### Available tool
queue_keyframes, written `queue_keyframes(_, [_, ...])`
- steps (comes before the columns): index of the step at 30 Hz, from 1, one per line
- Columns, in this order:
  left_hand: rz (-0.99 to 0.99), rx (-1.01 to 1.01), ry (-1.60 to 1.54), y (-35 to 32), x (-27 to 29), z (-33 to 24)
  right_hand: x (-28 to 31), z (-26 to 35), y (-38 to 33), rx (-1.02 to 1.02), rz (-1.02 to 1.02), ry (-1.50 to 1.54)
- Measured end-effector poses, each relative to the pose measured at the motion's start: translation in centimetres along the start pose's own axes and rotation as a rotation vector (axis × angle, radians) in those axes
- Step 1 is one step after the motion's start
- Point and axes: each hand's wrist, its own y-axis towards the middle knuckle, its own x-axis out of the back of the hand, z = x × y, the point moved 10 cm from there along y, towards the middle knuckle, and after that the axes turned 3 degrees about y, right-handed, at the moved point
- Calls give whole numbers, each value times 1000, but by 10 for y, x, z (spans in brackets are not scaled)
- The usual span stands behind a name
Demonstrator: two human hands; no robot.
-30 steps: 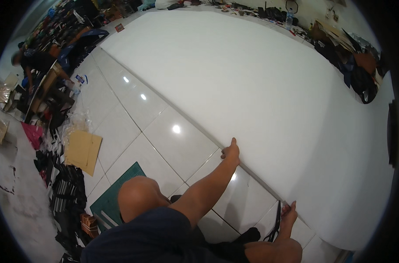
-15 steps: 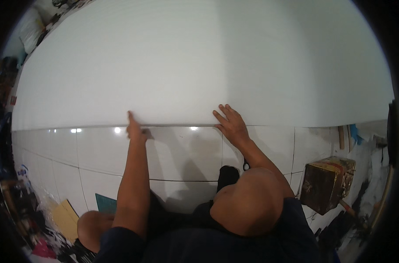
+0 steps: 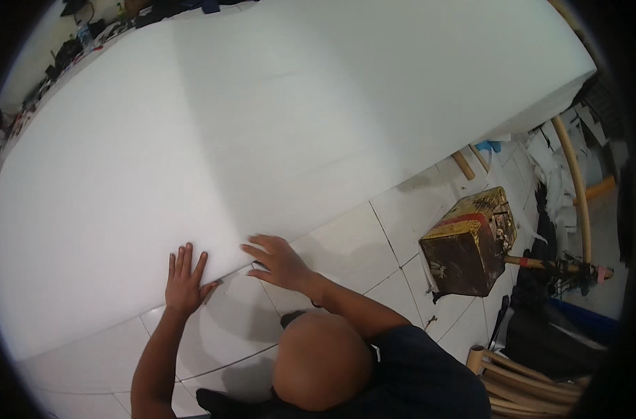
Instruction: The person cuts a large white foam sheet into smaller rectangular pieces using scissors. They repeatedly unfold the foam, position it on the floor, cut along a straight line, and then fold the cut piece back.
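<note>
A large, smooth white sheet (image 3: 283,140) spreads across most of the view, its near edge running slantwise up to the right. At that edge lies my left hand (image 3: 185,285), fingers stretched out flat on top and thumb out to the side along the border. A little to its right, my right hand (image 3: 279,264) is at the same edge with its fingers apart and slightly bent. Its fingertips are over the sheet, while its thumb is by the border. I see nothing held in either hand. What supports the sheet is hidden beneath it.
White floor tiles (image 3: 346,241) show below the edge. To the right stands a worn brown and yellow box (image 3: 464,244), with a stick beside it. Cardboard-coloured tubes (image 3: 527,384) lie at the lower right. A curved pole (image 3: 576,188) and clutter line the right side.
The view has swung to the right. My left hand went from a pointing finger to outstretched fingers on the sheet. My hands are now closer together along the edge.
</note>
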Motion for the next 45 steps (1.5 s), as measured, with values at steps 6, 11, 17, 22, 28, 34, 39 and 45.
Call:
queue_keyframes(6, [-62, -5, -80, 4, 8, -7, 36, -74, -181, -576, 148, -192])
queue_keyframes(11, [-60, -3, -99, 1, 13, -6, 37, -62, -220, -558, 145, -185])
queue_keyframes(17, [-20, 21, -14, 5, 4, -11, 20, -54, -180, -524, 187, -106])
queue_keyframes(22, [-99, 27, -130, 12, 34, -26, 12, -60, -178, -450, 289, -83])
queue_keyframes(28, [-188, 76, -118, 19, 33, -36, 1, -61, -239, -860, 467, 437])
queue_keyframes(34, [-137, 137, -144, 17, 19, -36, -20, -10, -264, -1013, 277, 676])
queue_keyframes(39, [-113, 163, -190, 20, 20, -40, -47, 1, -233, -1034, 240, 770])
queue_keyframes(45, [-179, 197, -299, 23, 23, -42, -95, -18, -182, -1076, 191, 1051])
